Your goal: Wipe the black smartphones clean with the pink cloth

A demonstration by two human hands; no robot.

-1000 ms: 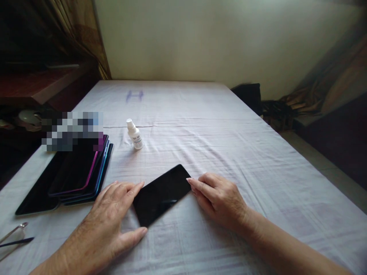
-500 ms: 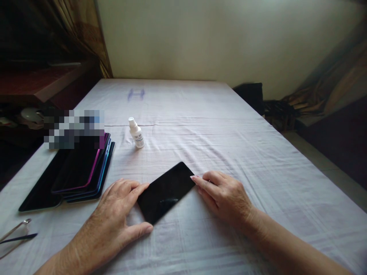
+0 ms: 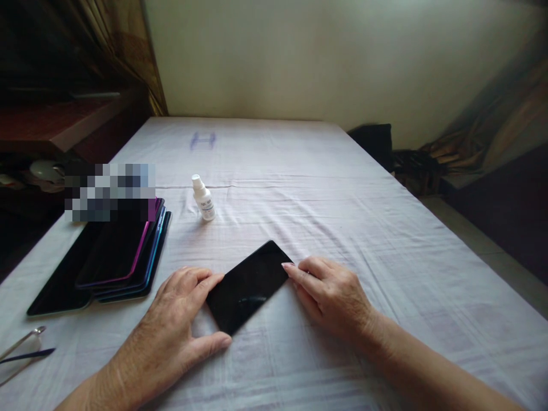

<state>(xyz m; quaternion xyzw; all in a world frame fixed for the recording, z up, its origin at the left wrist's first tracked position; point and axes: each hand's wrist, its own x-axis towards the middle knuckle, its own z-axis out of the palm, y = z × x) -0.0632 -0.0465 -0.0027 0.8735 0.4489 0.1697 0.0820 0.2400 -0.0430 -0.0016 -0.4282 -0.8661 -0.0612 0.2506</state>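
A black smartphone (image 3: 252, 291) lies flat on the cloth with its dark, glossy screen up, set at a slant. My left hand (image 3: 180, 325) grips its left end, a fingertip at the upper corner and the thumb at the lower one. At the opposite end, my right hand (image 3: 329, 291) has its fingers bunched together, pinching the right edge. One of its fingertips overlaps the screen there. The undersides of the right fingers are hidden from me. Beyond the phone stands a small white bottle (image 3: 204, 202) with a white cap.
To the left is a stack of phones (image 3: 115, 251), some with purple or blue edges, its back part blurred out by pixels. Folded eyeglasses (image 3: 29, 354) lie at the near left edge. A pale checked tablecloth (image 3: 299, 177) with creases covers the table.
Both hands keep their places on the phone. The right fingertip has slid very slightly left over the screen's edge; otherwise the scene is the same.
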